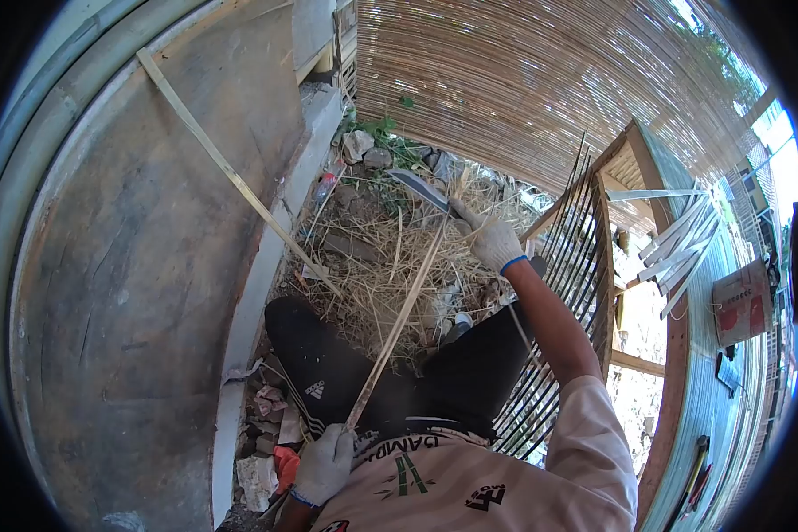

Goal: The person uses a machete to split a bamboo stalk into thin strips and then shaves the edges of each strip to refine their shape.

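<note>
Much at the edges is lost to us, for a dark round border cuts off the corners, and the person's left forearm is mostly cropped at the near edge. We cannot see the knife's handle, hidden inside the right hand (493, 239), nor the near end of the long strip (399, 324), covered by the left hand (324, 465). Where the strip's far end meets the right hand and the knife (424, 190), we cannot tell whether they touch. The lettering on the container (741, 304) at the right is too small for us to read. Both hands wear pale gloves: the left, near us, is closed around the strip, while the right, farther off, is wrapped around the knife, its blade pointing to the far left. The strip slants between the person's dark-clad legs, over the straw-like shavings (372, 244) on the ground. A second strip (191, 118) leans across the broad board (151, 275) on the left. On the right, beyond the slatted rack (585, 235), we find more strips (683, 248) piled on the greenish desk (702, 350).
</note>
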